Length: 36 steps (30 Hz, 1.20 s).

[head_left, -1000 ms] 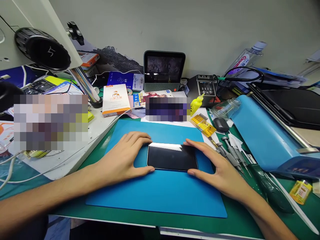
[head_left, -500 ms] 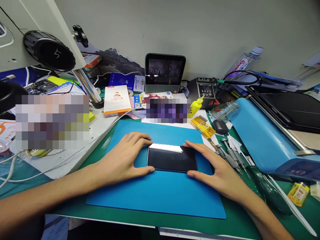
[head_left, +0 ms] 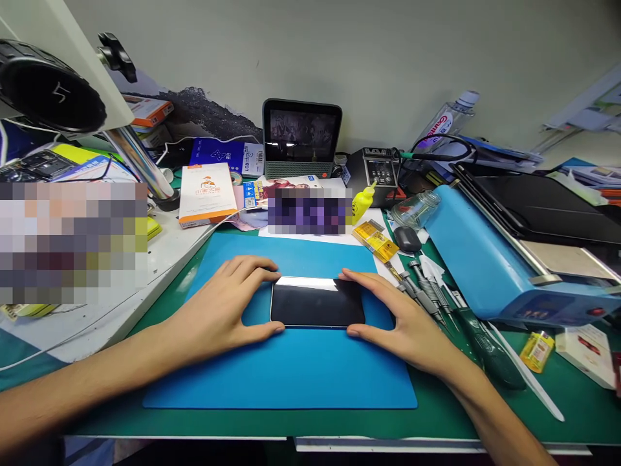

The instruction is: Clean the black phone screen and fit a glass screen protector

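Note:
A smartphone (head_left: 317,304) with a dark screen lies lengthwise across the blue mat (head_left: 291,369), a bright reflection along its far edge. My left hand (head_left: 237,298) grips its left end, thumb at the near edge and fingers at the far edge. At the right end, my right hand (head_left: 392,310) holds it the same way, with thumb and forefinger on opposite long edges. The phone's underside is hidden.
Screwdrivers (head_left: 424,294) and a green-handled tool (head_left: 490,349) lie right of the mat, beside a blue machine (head_left: 485,272). Behind stand a yellow bottle (head_left: 363,202), a white-orange box (head_left: 207,194) and a small display (head_left: 303,133). A microscope post (head_left: 140,165) rises at left.
My view has swung to the right, so the whole bench appears shifted left. Both hands keep the same hold on the smartphone, which looks slightly more level in view.

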Tool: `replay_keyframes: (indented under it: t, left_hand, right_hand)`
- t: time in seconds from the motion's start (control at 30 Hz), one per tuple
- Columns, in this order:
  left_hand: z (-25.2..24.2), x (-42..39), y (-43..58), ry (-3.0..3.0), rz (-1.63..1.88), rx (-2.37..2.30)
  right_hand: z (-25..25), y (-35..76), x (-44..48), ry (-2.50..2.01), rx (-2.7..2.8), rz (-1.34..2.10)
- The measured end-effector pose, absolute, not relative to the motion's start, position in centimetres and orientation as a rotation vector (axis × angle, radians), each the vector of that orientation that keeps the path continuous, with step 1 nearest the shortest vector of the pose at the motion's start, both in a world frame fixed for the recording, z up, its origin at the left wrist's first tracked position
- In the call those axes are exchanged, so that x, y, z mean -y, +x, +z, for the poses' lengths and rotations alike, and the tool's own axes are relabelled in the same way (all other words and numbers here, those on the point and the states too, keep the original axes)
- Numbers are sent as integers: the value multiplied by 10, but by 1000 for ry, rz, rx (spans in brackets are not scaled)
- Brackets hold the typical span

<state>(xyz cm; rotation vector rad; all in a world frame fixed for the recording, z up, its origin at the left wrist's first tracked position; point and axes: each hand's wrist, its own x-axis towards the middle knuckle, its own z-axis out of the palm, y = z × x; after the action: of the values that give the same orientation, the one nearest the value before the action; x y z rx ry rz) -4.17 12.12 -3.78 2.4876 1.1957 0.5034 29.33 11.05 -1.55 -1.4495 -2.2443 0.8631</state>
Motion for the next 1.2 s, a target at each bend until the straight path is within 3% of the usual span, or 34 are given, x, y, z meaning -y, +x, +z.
replay_keyframes:
  t: [1.2]
  left_hand:
    - [-37, -121, -40, 2487, 514, -1195]
  right_hand:
    - [-17, 295, -111, -1432, 2254, 887]
